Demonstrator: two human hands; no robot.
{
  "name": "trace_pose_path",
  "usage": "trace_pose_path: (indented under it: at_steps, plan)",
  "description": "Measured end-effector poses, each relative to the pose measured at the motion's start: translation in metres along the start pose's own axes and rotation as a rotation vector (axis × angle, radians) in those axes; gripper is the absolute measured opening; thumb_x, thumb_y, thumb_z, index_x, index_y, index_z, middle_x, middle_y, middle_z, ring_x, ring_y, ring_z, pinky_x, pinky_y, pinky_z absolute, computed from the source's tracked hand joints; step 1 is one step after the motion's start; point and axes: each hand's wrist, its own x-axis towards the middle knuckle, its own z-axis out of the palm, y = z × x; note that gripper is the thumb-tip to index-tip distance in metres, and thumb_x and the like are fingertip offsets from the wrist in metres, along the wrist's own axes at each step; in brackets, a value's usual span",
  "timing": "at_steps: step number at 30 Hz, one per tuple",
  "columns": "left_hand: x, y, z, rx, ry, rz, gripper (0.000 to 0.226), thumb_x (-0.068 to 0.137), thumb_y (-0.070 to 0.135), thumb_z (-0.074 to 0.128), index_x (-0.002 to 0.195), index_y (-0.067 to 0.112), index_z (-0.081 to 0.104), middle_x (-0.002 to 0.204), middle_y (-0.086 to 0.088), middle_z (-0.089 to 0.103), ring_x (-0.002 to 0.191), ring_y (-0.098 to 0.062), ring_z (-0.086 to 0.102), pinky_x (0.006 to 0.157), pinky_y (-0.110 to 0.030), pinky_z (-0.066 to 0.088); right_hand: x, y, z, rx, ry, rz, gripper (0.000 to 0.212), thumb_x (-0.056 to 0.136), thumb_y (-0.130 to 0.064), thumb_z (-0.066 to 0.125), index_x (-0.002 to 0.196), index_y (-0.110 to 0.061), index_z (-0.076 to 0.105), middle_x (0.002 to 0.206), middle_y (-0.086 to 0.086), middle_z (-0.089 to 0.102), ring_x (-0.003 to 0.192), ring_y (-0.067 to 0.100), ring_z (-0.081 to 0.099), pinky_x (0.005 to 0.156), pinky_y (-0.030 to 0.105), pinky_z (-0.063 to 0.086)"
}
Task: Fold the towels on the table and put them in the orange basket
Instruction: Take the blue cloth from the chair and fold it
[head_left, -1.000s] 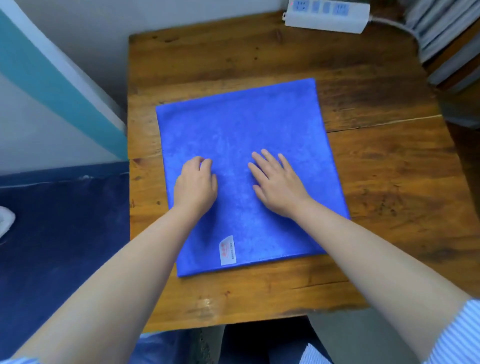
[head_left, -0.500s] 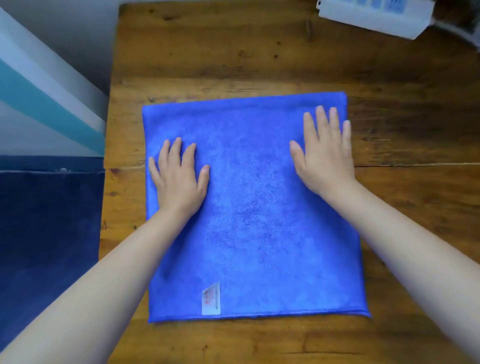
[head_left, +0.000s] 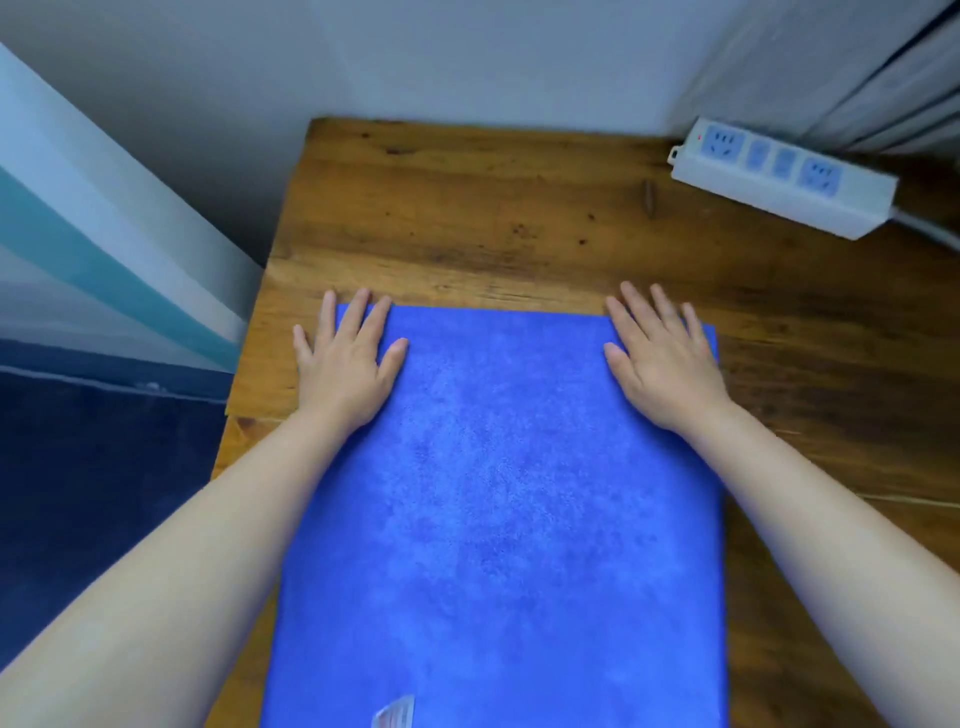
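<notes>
l hand (head_left: 345, 366) & r hand (head_left: 662, 364) flat, fingers spread, pressing blue towel's (head_left: 498, 519) far corners.

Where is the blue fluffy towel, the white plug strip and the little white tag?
Blue fluffy towel (head_left: 498, 493): head view, middle of the cloth.
White plug strip (head_left: 779, 176): head view, top face between its sockets.
Little white tag (head_left: 395, 713): head view, the label at the towel's near edge.

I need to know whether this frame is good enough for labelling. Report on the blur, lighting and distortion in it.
Head view: mild softness throughout, the label at the bottom edge unreadable. Lighting is even and dim, with no glare on the towel and only faint shadows beside the left hand and right hand. Wide-angle lens stretches the forearms and bends the table edges.
</notes>
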Motion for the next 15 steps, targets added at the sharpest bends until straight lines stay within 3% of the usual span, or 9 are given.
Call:
trace_pose_path:
  at_steps: [3, 5, 8, 11, 15]
  plan:
    - [0.006, 0.003, -0.009, -0.015, 0.048, -0.003, 0.047, 0.094, 0.027, 0.038, 0.141, 0.021, 0.033, 0.152, -0.003, 0.024, 0.142, -0.025, 0.012, 0.112, -0.055, 0.005, 0.001, 0.007, -0.015, 0.032, 0.056, 0.028, 0.056, 0.088, -0.015, 0.042, 0.142, -0.011, 0.026, 0.153, 0.005, 0.023, 0.140, 0.023, 0.019, 0.111, 0.039, 0.016]
    - [0.008, 0.010, -0.014, 0.011, 0.119, 0.003, 0.045, 0.088, 0.015, 0.044, 0.133, 0.013, 0.044, 0.138, -0.014, 0.042, 0.132, -0.030, 0.031, 0.113, -0.054, 0.008, 0.000, 0.005, -0.024, -0.080, 0.111, 0.079, 0.059, 0.080, -0.007, 0.048, 0.137, -0.009, 0.033, 0.136, 0.013, 0.044, 0.123, 0.031, 0.040, 0.093, 0.040, 0.030]
    - [0.012, 0.021, -0.023, 0.112, 0.117, 0.001, 0.045, 0.082, 0.007, 0.045, 0.127, 0.010, 0.048, 0.120, -0.017, 0.053, 0.119, -0.034, 0.041, 0.113, -0.048, 0.011, 0.003, -0.004, -0.037, -0.281, 0.081, 0.146, 0.042, 0.078, -0.004, 0.051, 0.120, -0.010, 0.046, 0.108, 0.012, 0.058, 0.102, 0.032, 0.050, 0.076, 0.035, 0.027]
    - [0.013, 0.025, -0.029, 0.223, 0.107, 0.066, 0.032, 0.083, 0.007, 0.046, 0.113, 0.005, 0.058, 0.113, -0.020, 0.055, 0.112, -0.035, 0.043, 0.101, -0.040, 0.027, 0.000, -0.010, -0.044, -0.324, 0.085, 0.161, 0.018, 0.080, -0.004, 0.050, 0.095, -0.010, 0.059, 0.096, 0.010, 0.060, 0.099, 0.030, 0.047, 0.083, 0.037, 0.028]
    - [-0.008, 0.015, -0.037, 0.209, 0.220, 0.119, 0.030, 0.084, 0.003, 0.046, 0.111, 0.003, 0.059, 0.108, -0.023, 0.052, 0.108, -0.037, 0.043, 0.092, -0.041, 0.029, -0.030, -0.005, -0.044, -0.176, 0.296, 0.192, 0.014, 0.076, 0.003, 0.048, 0.085, -0.001, 0.059, 0.092, 0.017, 0.058, 0.094, 0.035, 0.047, 0.088, 0.041, 0.027]
